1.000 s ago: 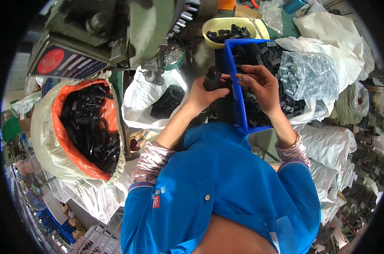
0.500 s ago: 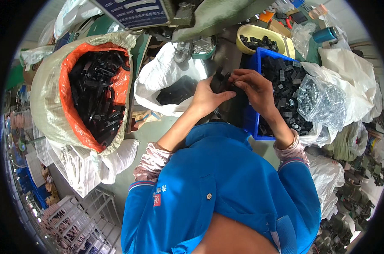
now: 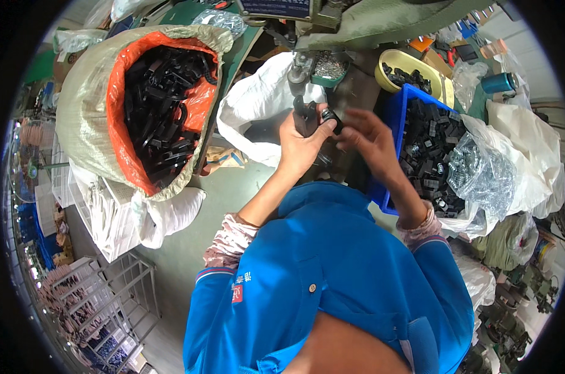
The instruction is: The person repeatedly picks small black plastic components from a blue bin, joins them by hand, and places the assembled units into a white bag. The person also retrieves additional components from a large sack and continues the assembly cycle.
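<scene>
My left hand (image 3: 300,142) is closed around a black plastic part (image 3: 305,118), upright in front of my chest. A rounded end with a shiny spot (image 3: 330,116) shows by my left thumb; whether it belongs to the same part I cannot tell. Just right of it is my right hand (image 3: 371,142), its fingers bent and smeared by motion, so anything in them cannot be made out. Behind my left hand lies an open white sack (image 3: 237,115) with dark contents. The blue bin (image 3: 392,115) by my right forearm holds many small black pieces (image 3: 427,134).
On the left stands a large woven sack (image 3: 83,118) with an orange lining, full of black curved parts (image 3: 161,112). A green tray of small metal pieces (image 3: 330,67) sits below a green machine (image 3: 394,22). A yellow bin (image 3: 445,88) and clear plastic bag (image 3: 478,159) are on the right.
My left hand has turned the black part, so a rounded end with a shiny spot now shows. My right hand has drawn slightly away from it. The whole view has shifted somewhat.
</scene>
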